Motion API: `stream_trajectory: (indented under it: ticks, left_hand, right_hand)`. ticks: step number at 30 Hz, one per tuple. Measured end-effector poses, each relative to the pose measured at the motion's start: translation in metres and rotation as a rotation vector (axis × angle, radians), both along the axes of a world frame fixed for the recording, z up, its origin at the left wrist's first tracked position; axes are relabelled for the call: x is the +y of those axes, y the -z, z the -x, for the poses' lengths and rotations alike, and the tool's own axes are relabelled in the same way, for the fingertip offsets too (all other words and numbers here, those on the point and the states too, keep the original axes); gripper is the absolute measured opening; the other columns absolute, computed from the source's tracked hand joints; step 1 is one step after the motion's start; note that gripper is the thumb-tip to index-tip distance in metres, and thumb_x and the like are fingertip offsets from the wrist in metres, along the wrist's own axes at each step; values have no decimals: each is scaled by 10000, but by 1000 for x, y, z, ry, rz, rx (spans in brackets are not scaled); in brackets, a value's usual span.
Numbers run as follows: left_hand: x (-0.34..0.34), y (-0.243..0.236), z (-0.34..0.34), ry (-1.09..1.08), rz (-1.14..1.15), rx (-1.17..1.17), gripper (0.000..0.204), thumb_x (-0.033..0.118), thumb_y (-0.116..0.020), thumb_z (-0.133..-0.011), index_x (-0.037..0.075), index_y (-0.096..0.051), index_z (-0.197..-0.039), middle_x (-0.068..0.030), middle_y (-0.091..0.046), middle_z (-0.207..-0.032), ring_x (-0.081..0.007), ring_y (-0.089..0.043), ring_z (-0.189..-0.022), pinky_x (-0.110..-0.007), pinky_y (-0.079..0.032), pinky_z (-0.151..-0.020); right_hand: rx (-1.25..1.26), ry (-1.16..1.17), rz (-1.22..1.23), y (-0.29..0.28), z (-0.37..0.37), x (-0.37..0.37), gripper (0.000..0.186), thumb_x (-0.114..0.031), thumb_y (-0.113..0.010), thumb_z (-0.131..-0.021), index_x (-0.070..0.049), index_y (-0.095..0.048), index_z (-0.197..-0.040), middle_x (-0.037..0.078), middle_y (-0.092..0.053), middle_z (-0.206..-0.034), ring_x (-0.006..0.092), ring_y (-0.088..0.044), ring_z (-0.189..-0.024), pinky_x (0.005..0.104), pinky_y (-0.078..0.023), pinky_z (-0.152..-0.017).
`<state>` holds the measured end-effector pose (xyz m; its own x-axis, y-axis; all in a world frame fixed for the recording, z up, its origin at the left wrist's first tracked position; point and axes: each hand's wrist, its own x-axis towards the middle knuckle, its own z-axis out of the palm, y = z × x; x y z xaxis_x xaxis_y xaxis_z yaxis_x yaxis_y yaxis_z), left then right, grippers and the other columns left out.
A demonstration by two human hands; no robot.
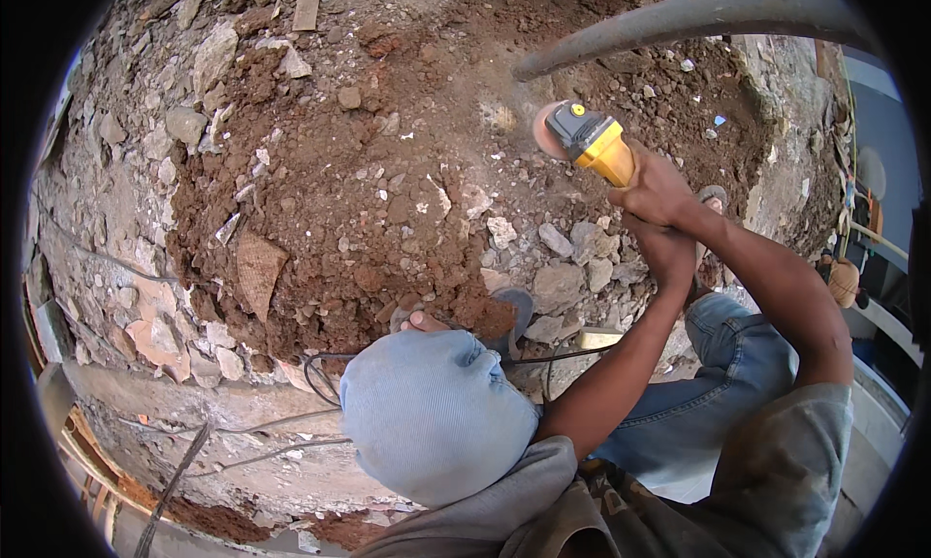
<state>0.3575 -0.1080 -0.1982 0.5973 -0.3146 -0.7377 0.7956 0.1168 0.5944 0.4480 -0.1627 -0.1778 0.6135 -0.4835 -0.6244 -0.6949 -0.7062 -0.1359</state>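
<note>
A yellow and black angle grinder (603, 151) is held in both my hands, its head pointing up and to the left. My right hand (659, 182) wraps round the yellow body. Just behind it, my left hand (667, 251) is closed at the grinder's rear end, which the hands mostly hide. The reddish disc (549, 129) looks blurred. It is close to the dusty rubble below the open end of a thick grey pipe (698, 17); whether it touches anything, I cannot tell.
Loose brown soil (359, 209) and broken stones (561, 286) surround my feet. A flat brown fragment (260, 272) lies at left. A black cable (325, 376) runs beside my left knee (436, 413). A pale yellowish block (599, 338) lies between my legs.
</note>
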Motion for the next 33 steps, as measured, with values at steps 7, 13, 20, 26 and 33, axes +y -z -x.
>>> stream_trajectory:
  ticks: [7, 13, 20, 26, 33]
  left_hand:
    - [-76, 118, 54, -136, -22, -80, 575, 232, -749, -855, 6, -445, -1288, -114, -554, -1207, -216, -576, -1103, -378, -481, -936]
    - [-116, 112, 33, -331, -261, -39, 513, 218, -721, -859, 20, -495, -1275, -137, -590, -1175, -264, -599, -1093, -412, -492, -897]
    - [-153, 117, -2, -416, -544, -246, 552, 233, -717, -854, 3, -477, -1295, -176, -593, -1199, -316, -620, -1092, -437, -495, -900]
    - [-159, 143, -7, -419, -482, -179, 537, 251, -722, -847, 16, -513, -1283, -186, -613, -1204, -326, -624, -1127, -457, -495, -919]
    - [-161, 146, -15, -383, -424, -156, 541, 292, -694, -910, 44, -479, -1339, -88, -582, -1242, -213, -586, -1114, -370, -485, -956]
  right_hand:
    - [14, -94, -195, 41, -6, -43, 652, -294, -718, -725, 12, -478, -1247, 287, -684, -987, 462, -667, -931, 506, -532, -858]
    - [-67, -210, -335, 94, 7, -89, 631, -297, -736, -735, 10, -485, -1226, 296, -682, -971, 472, -667, -922, 510, -531, -847]
    - [-101, -315, -352, 129, -2, -120, 630, -304, -748, -733, -5, -513, -1235, 266, -694, -1005, 442, -680, -956, 500, -529, -865]
    - [-104, -362, -330, 124, -16, -124, 619, -329, -764, -729, -10, -549, -1214, 252, -689, -1077, 420, -674, -1012, 496, -527, -896]
    - [-38, -420, -261, 139, -22, -126, 644, -332, -761, -753, 14, -489, -1223, 273, -686, -1068, 434, -673, -1016, 500, -528, -901]
